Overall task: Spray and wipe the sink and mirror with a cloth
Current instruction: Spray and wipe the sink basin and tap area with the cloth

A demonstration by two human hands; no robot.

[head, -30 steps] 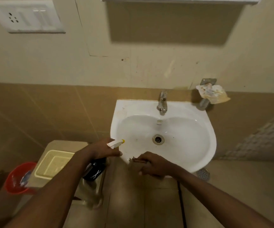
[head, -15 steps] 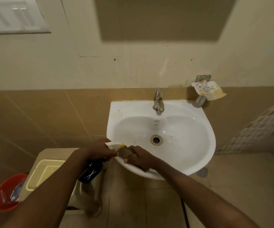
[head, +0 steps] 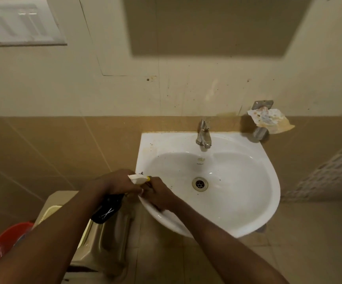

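Observation:
A white wall-mounted sink (head: 268, 181) with a metal tap (head: 204, 136) and a drain (head: 200, 183) has dark specks on its basin and rim. My left hand (head: 114, 183) grips a black spray bottle (head: 107, 210) by its white head, which has a yellow nozzle tip (head: 149, 178) just over the sink's front-left rim. My right hand (head: 161, 197) is closed right against the nozzle and rests on that rim. The brownish cloth it holds is almost wholly hidden under its fingers. The mirror itself is out of view; only a shadow shows on the wall above.
A metal wall holder with crumpled stained paper (head: 270, 119) hangs right of the tap. A beige fixture with a pale tray (head: 96, 242) stands below left of the sink, a red bucket (head: 6, 244) beside it. A white switch plate (head: 20, 23) is at the upper left.
Both hands have moved up from below the sink's front edge onto its front-left rim. My right hand has closed in on the bottle's nozzle, and the cloth has slipped from sight.

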